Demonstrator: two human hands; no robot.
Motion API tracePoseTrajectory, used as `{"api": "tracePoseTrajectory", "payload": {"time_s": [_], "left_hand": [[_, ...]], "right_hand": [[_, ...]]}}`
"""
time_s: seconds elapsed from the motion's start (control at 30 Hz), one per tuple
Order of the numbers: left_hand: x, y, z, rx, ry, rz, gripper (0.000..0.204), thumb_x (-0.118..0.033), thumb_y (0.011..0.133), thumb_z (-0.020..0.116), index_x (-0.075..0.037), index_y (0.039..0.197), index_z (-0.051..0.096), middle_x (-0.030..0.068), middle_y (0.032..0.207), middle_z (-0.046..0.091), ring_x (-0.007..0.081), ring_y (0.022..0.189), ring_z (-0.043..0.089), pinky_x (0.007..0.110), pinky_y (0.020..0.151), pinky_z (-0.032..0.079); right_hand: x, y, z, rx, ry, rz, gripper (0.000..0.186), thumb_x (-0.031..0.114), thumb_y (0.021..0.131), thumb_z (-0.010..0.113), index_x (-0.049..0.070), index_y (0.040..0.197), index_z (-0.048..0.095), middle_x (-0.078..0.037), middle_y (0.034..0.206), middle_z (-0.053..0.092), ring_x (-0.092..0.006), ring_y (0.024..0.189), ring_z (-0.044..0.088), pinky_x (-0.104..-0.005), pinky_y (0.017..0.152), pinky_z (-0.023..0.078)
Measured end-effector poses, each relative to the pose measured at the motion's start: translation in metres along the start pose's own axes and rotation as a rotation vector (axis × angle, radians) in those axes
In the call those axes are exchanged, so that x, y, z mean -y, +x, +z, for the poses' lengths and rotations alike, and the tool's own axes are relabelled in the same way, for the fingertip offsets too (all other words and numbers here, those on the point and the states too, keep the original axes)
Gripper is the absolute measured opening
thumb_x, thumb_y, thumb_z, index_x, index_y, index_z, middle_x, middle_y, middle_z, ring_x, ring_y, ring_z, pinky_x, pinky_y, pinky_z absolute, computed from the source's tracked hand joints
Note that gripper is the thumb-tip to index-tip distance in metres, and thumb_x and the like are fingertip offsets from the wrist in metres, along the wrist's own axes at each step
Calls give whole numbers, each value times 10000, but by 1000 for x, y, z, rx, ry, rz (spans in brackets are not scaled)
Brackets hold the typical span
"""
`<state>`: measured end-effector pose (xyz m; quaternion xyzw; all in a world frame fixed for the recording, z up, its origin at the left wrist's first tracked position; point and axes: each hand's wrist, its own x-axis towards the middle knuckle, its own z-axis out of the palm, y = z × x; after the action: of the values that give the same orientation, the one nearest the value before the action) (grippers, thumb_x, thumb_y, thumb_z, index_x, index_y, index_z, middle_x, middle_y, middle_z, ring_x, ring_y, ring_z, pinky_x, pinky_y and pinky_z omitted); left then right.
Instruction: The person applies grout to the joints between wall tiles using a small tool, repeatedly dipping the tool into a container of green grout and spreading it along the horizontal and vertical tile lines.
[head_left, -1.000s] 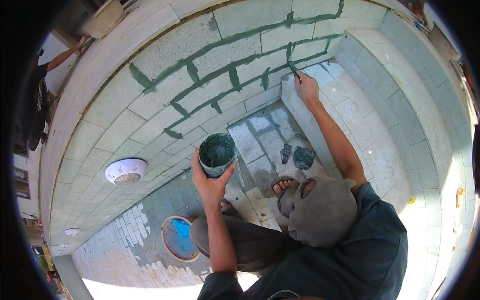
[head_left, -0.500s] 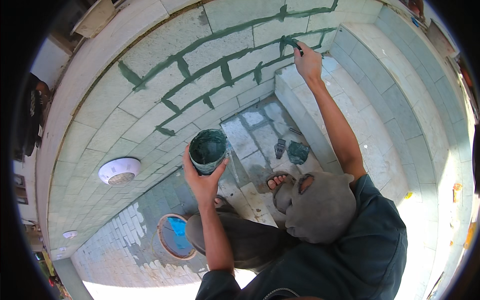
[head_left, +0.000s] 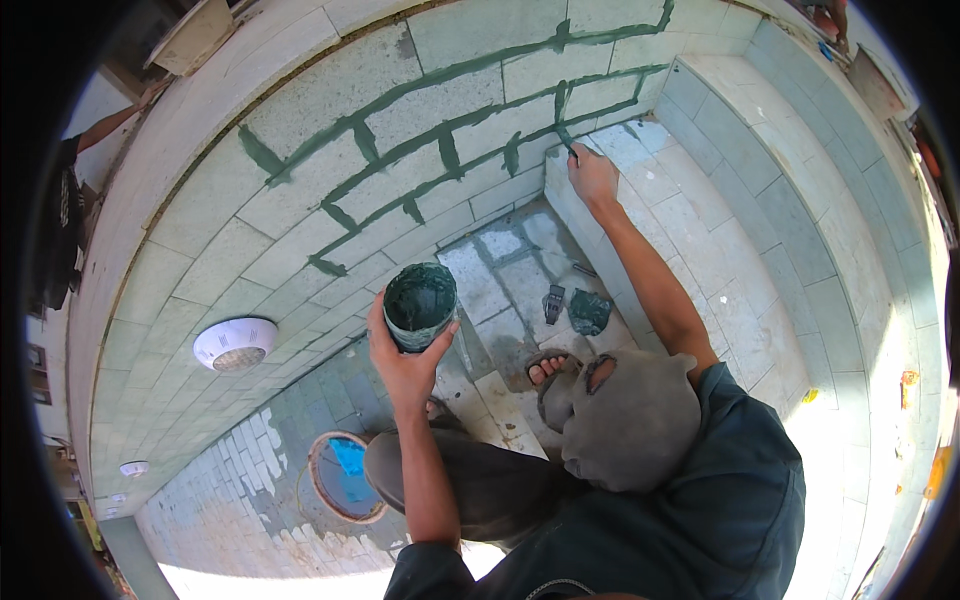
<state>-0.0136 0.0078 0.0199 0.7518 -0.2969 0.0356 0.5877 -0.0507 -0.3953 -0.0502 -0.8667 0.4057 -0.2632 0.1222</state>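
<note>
My left hand [head_left: 400, 360] grips a round pot [head_left: 419, 305] of dark green paste from the side and below, held upright in front of the tiled wall. My right hand [head_left: 592, 180] is closed on a small tool [head_left: 568, 138] smeared green, its tip at a grouted joint just above the bench corner; its shape is mostly hidden. Thick green strips [head_left: 450, 150] run along several tile joints on the pale wall [head_left: 240, 270]. On the floor below lie a black and grey object [head_left: 553, 305] and a crumpled green-smeared piece [head_left: 590, 311], near my sandalled foot [head_left: 548, 370].
Tiled steps [head_left: 770, 200] curve along the right. A basin [head_left: 330, 490] with blue material in it stands on the lower floor behind my leg. White round lights [head_left: 222, 340] sit in the wall. Another person [head_left: 70, 210] is beyond the rim at upper left, one arm reaching toward it.
My right hand rose along the joint half a second ago and is now lower again, by the bench corner. My left hand still holds the pot, shifted slightly. The other person's arm has moved.
</note>
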Motion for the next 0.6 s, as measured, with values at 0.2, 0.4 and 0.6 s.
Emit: {"api": "tracePoseTrajectory", "payload": {"time_s": [0.2,0.4,0.6], "left_hand": [[0,2,0,-19,-14,-1,829,-135,617,906,-5,1323,490,139,1188,602,255,1077,601,362,934,470],[1,1,-2,-28,-1,-5,840,-149,613,910,-6,1325,489,142,1200,594,258,1081,600,369,937,468],[1,0,-7,-29,47,-5,846,-156,608,910,-5,1327,489,150,1212,587,268,1085,598,374,937,467]], "right_hand": [[10,20,-35,73,-63,-2,245,234,875,601,168,1090,699,-177,917,712,-388,859,682,-490,791,539],[27,40,-78,-199,85,-37,254,230,871,629,144,1103,687,-189,904,705,-382,819,683,-479,735,537],[44,32,-76,-492,411,-131,216,241,882,630,131,1066,661,-175,849,702,-378,765,682,-486,683,522]]}}
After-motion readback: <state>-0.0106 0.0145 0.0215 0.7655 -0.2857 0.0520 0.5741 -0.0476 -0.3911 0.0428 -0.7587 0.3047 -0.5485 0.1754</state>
